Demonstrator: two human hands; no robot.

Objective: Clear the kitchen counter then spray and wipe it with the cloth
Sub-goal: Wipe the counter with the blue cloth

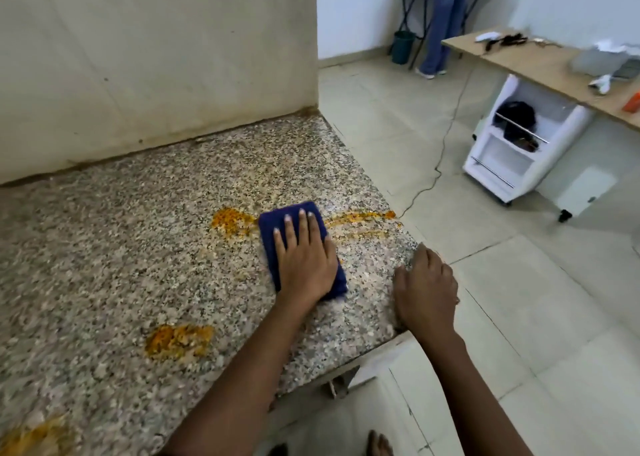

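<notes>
Left hand presses flat fingers on cloth near the counter's right edge; right hand rests loosely curled there. Wiping may just smear the stain.

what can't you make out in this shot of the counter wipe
- Head view: the counter under the blue cloth is hidden by the cloth and left hand.
- Right hand fingertips: curled over the counter's edge.
- Orange stain: cut off by the frame's corner, blurred.

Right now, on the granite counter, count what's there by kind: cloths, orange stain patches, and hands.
Blue cloth: 1
Orange stain patches: 4, at and
Hands: 2, left hand flat on the cloth, right hand at the counter edge
Total: 7
</notes>
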